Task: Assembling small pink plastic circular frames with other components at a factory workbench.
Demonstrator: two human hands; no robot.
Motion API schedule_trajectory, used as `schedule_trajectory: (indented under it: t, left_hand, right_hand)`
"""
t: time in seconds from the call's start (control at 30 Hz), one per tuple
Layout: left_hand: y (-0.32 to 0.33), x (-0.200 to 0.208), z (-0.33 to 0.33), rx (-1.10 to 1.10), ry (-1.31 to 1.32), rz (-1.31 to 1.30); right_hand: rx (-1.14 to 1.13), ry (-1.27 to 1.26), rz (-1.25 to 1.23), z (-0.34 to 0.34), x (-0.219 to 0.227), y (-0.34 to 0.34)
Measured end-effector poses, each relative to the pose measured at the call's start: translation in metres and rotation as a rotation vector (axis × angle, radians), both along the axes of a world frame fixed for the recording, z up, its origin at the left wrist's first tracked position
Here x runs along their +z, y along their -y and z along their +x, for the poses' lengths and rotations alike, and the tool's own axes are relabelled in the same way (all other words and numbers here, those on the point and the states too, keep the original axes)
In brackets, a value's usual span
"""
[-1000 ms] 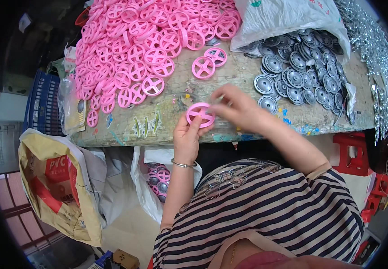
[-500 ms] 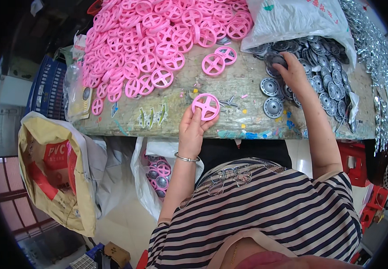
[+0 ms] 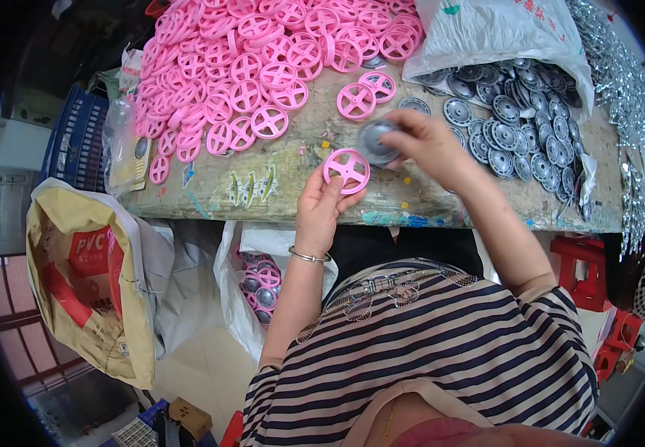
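My left hand (image 3: 321, 200) grips a pink plastic wheel ring (image 3: 347, 151) with cross spokes, held just over the table's front edge. Just right of it, my right hand (image 3: 419, 145) pinches a round grey disc (image 3: 377, 141), slightly blurred and close beside the ring without clearly touching it. Beyond my hands, a loose pink ring (image 3: 356, 101) leans by another that has grey behind it. A single grey disc (image 3: 414, 105) lies behind my right hand. On the right is a heap of grey discs (image 3: 505, 136), spilling from a white plastic bag (image 3: 497, 37).
A big pile of pink rings (image 3: 218, 67) covers the table's far left. Below the edge stand a white sack (image 3: 233, 298) holding pink-and-grey wheels and an open tan sack (image 3: 140, 313). Silver tinsel (image 3: 617, 97) hangs at the right; red stools (image 3: 582, 268) stand below.
My right hand has come left from the grey heap, carrying a grey disc up to the pink ring. My left hand stays nearly in place, still gripping the ring.
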State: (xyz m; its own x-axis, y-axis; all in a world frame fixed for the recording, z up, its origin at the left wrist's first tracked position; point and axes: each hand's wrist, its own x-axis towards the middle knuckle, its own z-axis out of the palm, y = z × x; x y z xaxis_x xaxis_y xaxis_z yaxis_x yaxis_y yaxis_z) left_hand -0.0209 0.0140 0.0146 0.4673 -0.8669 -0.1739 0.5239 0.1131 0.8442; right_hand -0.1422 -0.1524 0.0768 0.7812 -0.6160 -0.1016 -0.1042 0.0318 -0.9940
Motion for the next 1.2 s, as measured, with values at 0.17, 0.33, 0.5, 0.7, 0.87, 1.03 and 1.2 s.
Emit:
schedule_trajectory:
  t: [0.17,0.33,0.5,0.7,0.87,1.03,1.2]
  left_hand:
    - [0.002,0.002,-0.002,0.017,-0.040,-0.032]
    - [0.000,-0.002,-0.001,0.027,-0.066,-0.106]
    - [0.000,-0.003,0.000,0.019,-0.061,-0.121]
    - [-0.001,-0.006,0.002,0.010,-0.021,-0.107]
    - [0.001,-0.001,-0.007,0.046,0.022,-0.101]
    - [-0.008,-0.029,-0.002,0.052,0.308,-0.053]
    - [-0.006,-0.029,0.004,0.106,0.983,0.107]
  right_hand:
    - [0.106,-0.047,-0.602,0.018,-0.019,-0.022]
    - [0.086,0.000,-0.874,0.019,-0.031,-0.031]
    - [0.180,-0.041,-0.044,0.024,-0.043,-0.027]
    - [0.174,-0.143,-0.120,0.025,-0.039,-0.032]
    - [0.114,-0.051,-0.017,0.020,-0.025,-0.036]
    - [0.167,-0.006,0.096,0.037,0.022,-0.059]
    - [0.283,0.181,-0.604,0.061,0.007,-0.076]
